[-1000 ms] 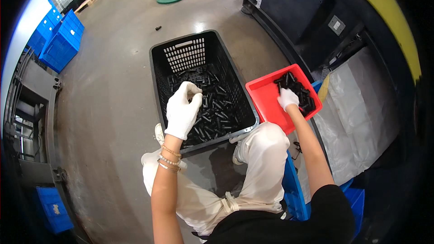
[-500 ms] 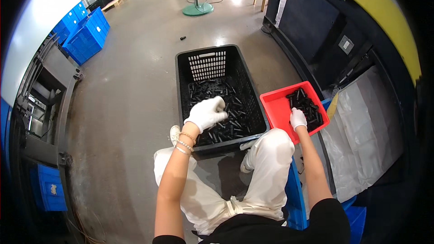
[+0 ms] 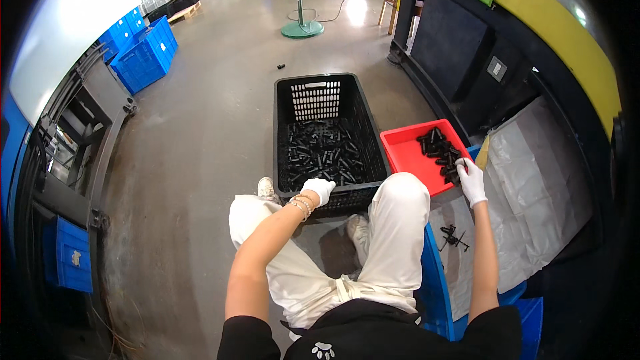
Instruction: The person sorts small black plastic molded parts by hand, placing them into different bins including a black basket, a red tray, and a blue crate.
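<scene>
My left hand [image 3: 320,191], in a white glove, is closed at the near rim of a black plastic crate [image 3: 381,135]. What its fingers hold, if anything, is hidden. Inside the crate lie many small black tubular parts [image 3: 320,153]. On my right, a shallow red tray [image 3: 405,155] carries a smaller heap of similar black parts [image 3: 437,145] along its right side. My gloved right hand [image 3: 473,185] reaches over the tray's near right edge, thumb and fingers pinched on a black part at the heap's end.
Below the tray, thin black scraps [image 3: 454,238] lie on a pale sheet within a blue container [image 3: 432,287]. Dark machine framing [image 3: 460,47] stands on the right. Blue crates [image 3: 143,57] sit at the far left, and one loose black part [image 3: 281,67] lies on the floor.
My left hand has come back from above the crate's parts to its near rim. My right hand has shifted right, from the tray's middle to its edge. The view has tilted upward slightly.
</scene>
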`<state>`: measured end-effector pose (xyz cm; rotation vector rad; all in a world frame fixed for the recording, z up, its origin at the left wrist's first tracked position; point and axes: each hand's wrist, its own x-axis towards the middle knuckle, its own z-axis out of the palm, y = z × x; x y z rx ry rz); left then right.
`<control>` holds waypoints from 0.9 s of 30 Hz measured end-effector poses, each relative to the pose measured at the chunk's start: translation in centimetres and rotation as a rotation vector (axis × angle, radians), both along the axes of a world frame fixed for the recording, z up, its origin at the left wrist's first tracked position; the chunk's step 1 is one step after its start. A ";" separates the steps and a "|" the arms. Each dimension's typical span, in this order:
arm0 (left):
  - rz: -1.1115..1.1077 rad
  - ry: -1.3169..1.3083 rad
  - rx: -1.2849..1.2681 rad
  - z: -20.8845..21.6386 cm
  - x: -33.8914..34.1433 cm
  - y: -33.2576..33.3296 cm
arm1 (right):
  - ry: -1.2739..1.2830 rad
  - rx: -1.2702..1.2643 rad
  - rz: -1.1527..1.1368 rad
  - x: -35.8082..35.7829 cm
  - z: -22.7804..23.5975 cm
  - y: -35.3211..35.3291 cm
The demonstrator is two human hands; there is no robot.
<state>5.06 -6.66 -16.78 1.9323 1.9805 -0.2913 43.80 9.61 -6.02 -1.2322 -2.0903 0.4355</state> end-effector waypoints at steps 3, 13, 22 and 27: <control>0.016 0.015 0.073 -0.2 0.5 0.6 | 0.045 -0.071 -0.061 2.8 -0.5 -2.6; 0.316 0.246 0.381 -2.6 -3.4 3.5 | 0.149 -0.275 -0.156 8.9 -4.3 -8.8; 0.362 0.194 0.249 0.4 -3.5 4.6 | 0.182 -0.225 -0.048 4.7 -4.2 -8.1; 0.322 0.078 0.310 3.0 -3.0 4.5 | 0.437 -0.265 0.071 -4.8 -0.9 -5.6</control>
